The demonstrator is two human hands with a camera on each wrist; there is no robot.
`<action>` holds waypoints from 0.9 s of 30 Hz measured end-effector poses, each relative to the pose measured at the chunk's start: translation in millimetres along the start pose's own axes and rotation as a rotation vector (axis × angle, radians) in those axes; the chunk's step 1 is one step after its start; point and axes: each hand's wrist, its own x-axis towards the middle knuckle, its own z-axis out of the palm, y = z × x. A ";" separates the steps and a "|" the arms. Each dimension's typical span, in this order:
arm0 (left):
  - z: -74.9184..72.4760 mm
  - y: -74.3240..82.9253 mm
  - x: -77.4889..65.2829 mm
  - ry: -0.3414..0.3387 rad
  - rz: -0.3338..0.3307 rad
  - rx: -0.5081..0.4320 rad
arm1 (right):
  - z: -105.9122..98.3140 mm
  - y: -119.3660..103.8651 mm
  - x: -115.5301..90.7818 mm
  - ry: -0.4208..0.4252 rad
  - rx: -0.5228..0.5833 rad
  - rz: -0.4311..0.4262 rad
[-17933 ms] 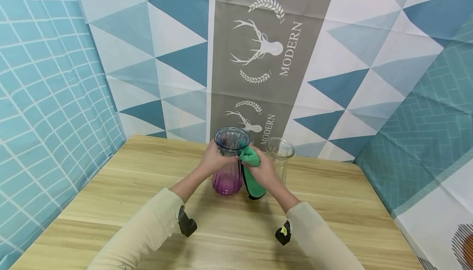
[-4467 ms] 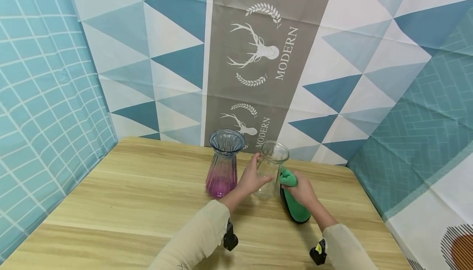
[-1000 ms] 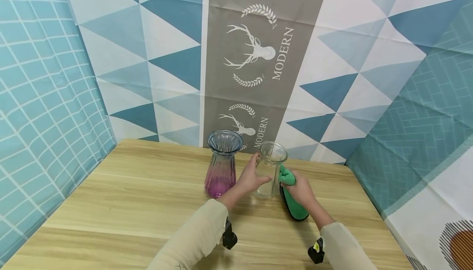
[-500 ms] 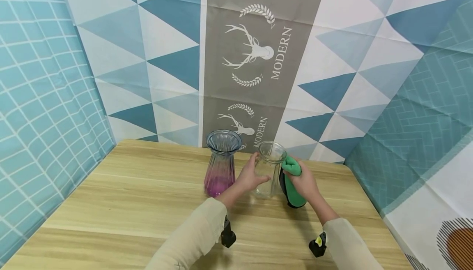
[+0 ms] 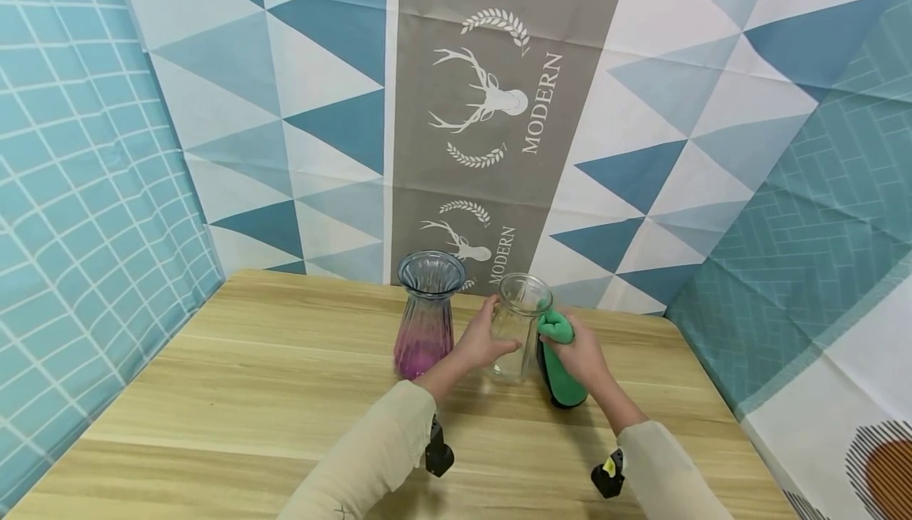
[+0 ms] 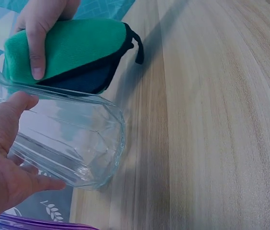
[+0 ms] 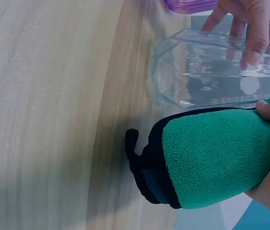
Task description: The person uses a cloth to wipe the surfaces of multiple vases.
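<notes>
A clear glass vase (image 5: 514,322) stands on the wooden table, and my left hand (image 5: 477,343) grips its side, thumb in front. In the left wrist view my thumb and fingers spread around the ribbed glass. On the vase's right side, my right hand (image 5: 583,354) holds a folded green cleaning cloth (image 7: 216,153) with black edging and a small hanging loop. The bunched top of the cloth is right at the vase's neck, and its lower part hangs along the glass. Just left of my left hand stands a second glass vase (image 5: 424,330), blue at the rim and purple at the base.
The wooden table (image 5: 271,393) extends in front of and to the left of the vases. Behind it hangs a patterned backdrop (image 5: 328,140) close to both vases. Black wrist cameras sit under both sleeves.
Earlier my left hand held the purple-blue vase with the cloth against it; since then both hands have moved right to the clear vase. Lately the cloth has shifted slightly up, then down along the glass.
</notes>
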 end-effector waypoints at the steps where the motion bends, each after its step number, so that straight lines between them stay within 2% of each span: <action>1: 0.1 0.4 -0.2 -0.001 -0.001 0.002 | 1.1 1.0 -0.3 0.000 -0.002 0.002; 7: 0.7 1.4 -0.4 0.004 0.002 0.004 | 6.0 7.2 -2.3 -0.012 0.005 0.006; 13: 1.9 1.2 -0.3 0.017 0.018 -0.018 | 10.9 13.6 -4.4 -0.059 -0.023 0.014; 17: 2.4 0.6 -0.6 0.026 0.001 -0.035 | 13.4 16.4 -4.5 -0.075 -0.033 -0.001; 23: 5.7 -0.7 0.3 0.029 -0.032 -0.022 | 8.2 14.5 -6.2 -0.090 -0.026 0.011; 27: 7.2 -1.2 1.8 0.034 -0.027 -0.013 | 1.7 9.5 -5.5 -0.055 -0.012 0.022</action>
